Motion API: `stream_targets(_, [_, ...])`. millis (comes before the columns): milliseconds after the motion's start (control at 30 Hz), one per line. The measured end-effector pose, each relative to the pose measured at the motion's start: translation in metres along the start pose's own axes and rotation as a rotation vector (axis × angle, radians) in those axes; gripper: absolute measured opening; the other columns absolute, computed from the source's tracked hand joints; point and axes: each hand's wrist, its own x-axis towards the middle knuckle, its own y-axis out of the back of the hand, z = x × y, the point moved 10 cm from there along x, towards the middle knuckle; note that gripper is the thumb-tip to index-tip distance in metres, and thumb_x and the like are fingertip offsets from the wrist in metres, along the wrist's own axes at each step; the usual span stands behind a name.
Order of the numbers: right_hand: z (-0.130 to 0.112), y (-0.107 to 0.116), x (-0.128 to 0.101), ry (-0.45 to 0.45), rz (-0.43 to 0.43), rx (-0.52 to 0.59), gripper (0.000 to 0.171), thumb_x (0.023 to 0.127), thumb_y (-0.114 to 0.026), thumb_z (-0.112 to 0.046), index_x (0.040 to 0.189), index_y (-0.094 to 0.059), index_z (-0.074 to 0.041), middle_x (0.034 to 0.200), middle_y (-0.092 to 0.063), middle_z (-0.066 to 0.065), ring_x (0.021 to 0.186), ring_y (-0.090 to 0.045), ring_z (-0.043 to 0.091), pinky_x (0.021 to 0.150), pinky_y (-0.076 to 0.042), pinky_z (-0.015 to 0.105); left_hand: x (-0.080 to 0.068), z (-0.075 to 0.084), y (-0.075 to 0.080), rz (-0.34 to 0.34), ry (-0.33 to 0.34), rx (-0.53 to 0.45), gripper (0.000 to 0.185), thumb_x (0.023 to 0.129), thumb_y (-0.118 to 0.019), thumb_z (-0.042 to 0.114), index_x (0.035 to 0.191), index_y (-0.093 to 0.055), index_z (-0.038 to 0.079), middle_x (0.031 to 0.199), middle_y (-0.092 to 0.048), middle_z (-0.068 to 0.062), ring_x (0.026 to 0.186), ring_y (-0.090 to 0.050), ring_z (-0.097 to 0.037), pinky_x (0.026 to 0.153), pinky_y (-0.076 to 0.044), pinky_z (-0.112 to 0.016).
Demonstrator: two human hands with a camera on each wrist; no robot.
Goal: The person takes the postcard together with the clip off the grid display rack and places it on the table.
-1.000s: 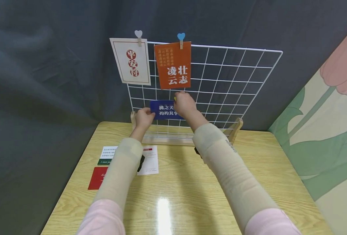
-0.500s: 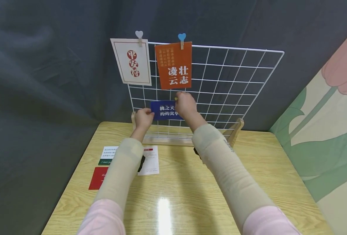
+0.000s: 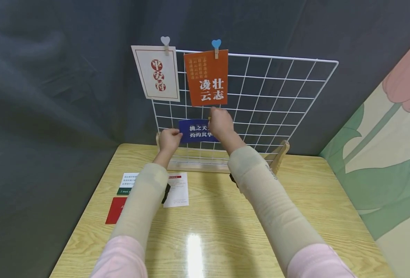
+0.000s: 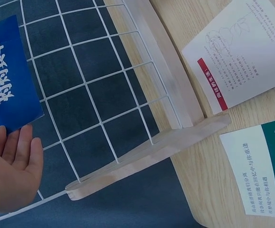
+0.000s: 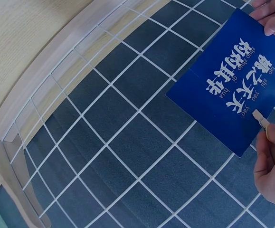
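- Held landscape in front of the white wire grid (image 3: 260, 95), low on its left half: blue postcard (image 3: 195, 131) with white lettering.
- Pinched at the card's left edge by the left hand (image 3: 169, 140), presumably to keep it level and steady.
- Gripped in the fingers of the right hand (image 3: 221, 124): small wooden clothespin (image 5: 258, 116), set over the card's upper edge, right of its middle; too hidden to tell whether also biting a wire.
- Hung at the grid's upper left corner: white postcard (image 3: 158, 75) under a white heart clip (image 3: 165, 41); just beside, along the top edge, orange postcard (image 3: 206, 78) under a blue heart clip (image 3: 216, 44). Clipped from above, probably to leave the lettering readable.
- Laid near the desk's left edge, partly covered by the left sleeve (image 3: 140, 208): green-and-white card (image 3: 126, 181) and, on its near side, red card (image 3: 114, 211).
- Before the grid's wooden base (image 3: 205, 167): red-headed white card (image 3: 178, 191).
- Underneath, glossy wood-grain desk (image 3: 312, 193); behind, dark curtain (image 3: 52, 96); at right, tulip mural (image 3: 390, 143).
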Motion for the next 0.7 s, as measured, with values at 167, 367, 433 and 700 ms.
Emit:
stream_targets(167, [0.0, -0.001, 0.0, 0.008, -0.02, -0.005, 0.012, 0.076, -0.054, -0.004, 0.087, -0.055, -0.002, 0.086, -0.06, 0.011, 0.084, -0.055, 0.027, 0.074, -0.044, 0.037, -0.001, 0.0, 0.0, -0.009, -0.017, -0.013, 0.022, 0.082, -0.059, 0.012, 0.099, -0.064, 0.0, 0.097, -0.062, -0.013, 0.091, -0.056, -0.024, 0.081, -0.042, -0.032])
stream_targets(367, [0.0, -0.001, 0.0, 0.025, -0.034, -0.014, 0.01, 0.076, -0.055, -0.006, 0.085, -0.055, -0.002, 0.084, -0.06, 0.011, 0.084, -0.055, 0.027, 0.075, -0.043, 0.037, -0.001, -0.002, 0.0, -0.026, 0.011, -0.016, 0.021, 0.083, -0.058, 0.013, 0.1, -0.064, 0.002, 0.099, -0.061, -0.011, 0.093, -0.056, -0.022, 0.079, -0.044, -0.031])
stream_targets(433, [0.0, -0.001, 0.0, 0.031, -0.033, -0.018, 0.008, 0.076, -0.054, -0.006, 0.083, -0.056, -0.002, 0.082, -0.06, 0.01, 0.084, -0.055, 0.027, 0.074, -0.043, 0.037, 0.002, -0.007, -0.003, -0.026, 0.02, -0.011, 0.021, 0.082, -0.059, 0.014, 0.099, -0.065, 0.004, 0.099, -0.062, -0.009, 0.095, -0.055, -0.021, 0.081, -0.042, -0.03])
stream_targets(700, [0.0, 0.0, -0.001, 0.059, -0.017, -0.029, 0.002, 0.075, -0.054, -0.006, 0.074, -0.055, -0.003, 0.078, -0.06, 0.011, 0.082, -0.056, 0.028, 0.073, -0.044, 0.038, 0.017, -0.026, -0.012, -0.012, -0.005, -0.009, 0.018, 0.077, -0.065, 0.022, 0.092, -0.069, 0.013, 0.092, -0.064, -0.001, 0.089, -0.058, -0.015, 0.082, -0.04, -0.027])
